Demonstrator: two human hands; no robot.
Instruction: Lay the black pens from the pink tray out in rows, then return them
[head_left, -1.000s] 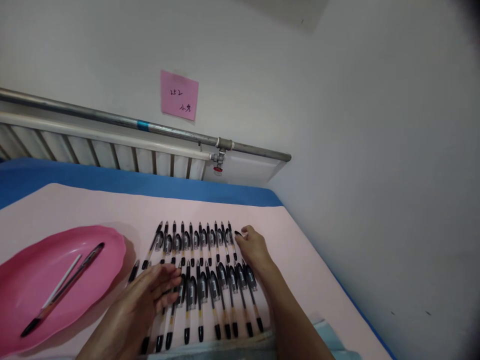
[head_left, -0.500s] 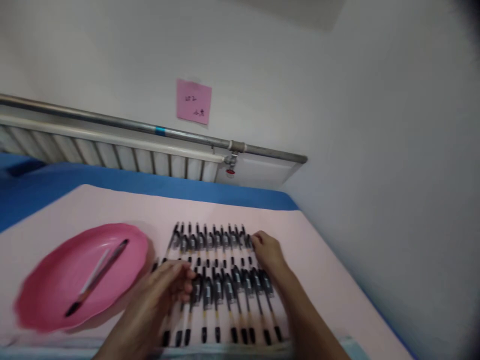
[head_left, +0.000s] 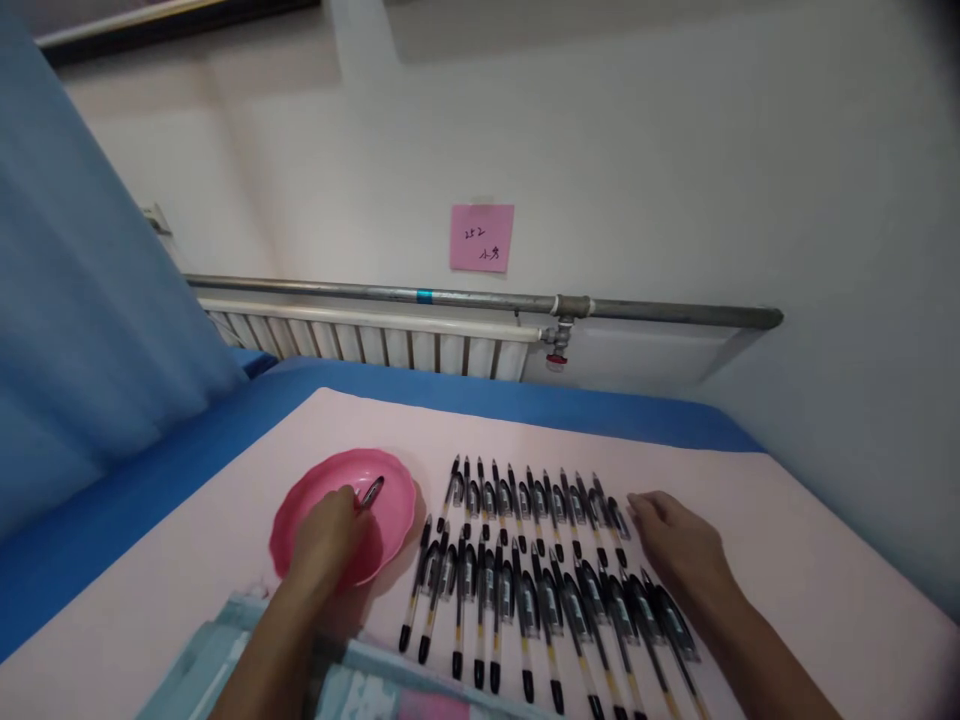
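Observation:
My left hand [head_left: 330, 535] reaches into the pink scalloped plate [head_left: 283, 530], its fingers closed around a pen [head_left: 373, 492]. One dark end of that pen sticks out past the fingers; the rest is hidden. My right hand [head_left: 679, 540] lies low over the pink sheet, loosely bent and open, with nothing visible in it. Its fingertips are close beside the last pen cap [head_left: 619, 518] of the far row. Two rows of clear-barrelled black pens lie on the sheet, with caps beside the barrels: a far row [head_left: 540, 500] and a near row [head_left: 551, 600].
The pink sheet [head_left: 772, 530] covers a blue surface [head_left: 600, 405]. Light-blue patterned cloth [head_left: 360, 690] bunches at the front edge. A blue curtain [head_left: 97, 300] hangs at left. Behind run a metal pipe [head_left: 660, 312], a radiator [head_left: 397, 345] and a red-handled valve [head_left: 556, 360].
My left hand has gone from the near row's left end into the plate and closed on the pen. The view has swung left; my right hand stays by the far row's right end.

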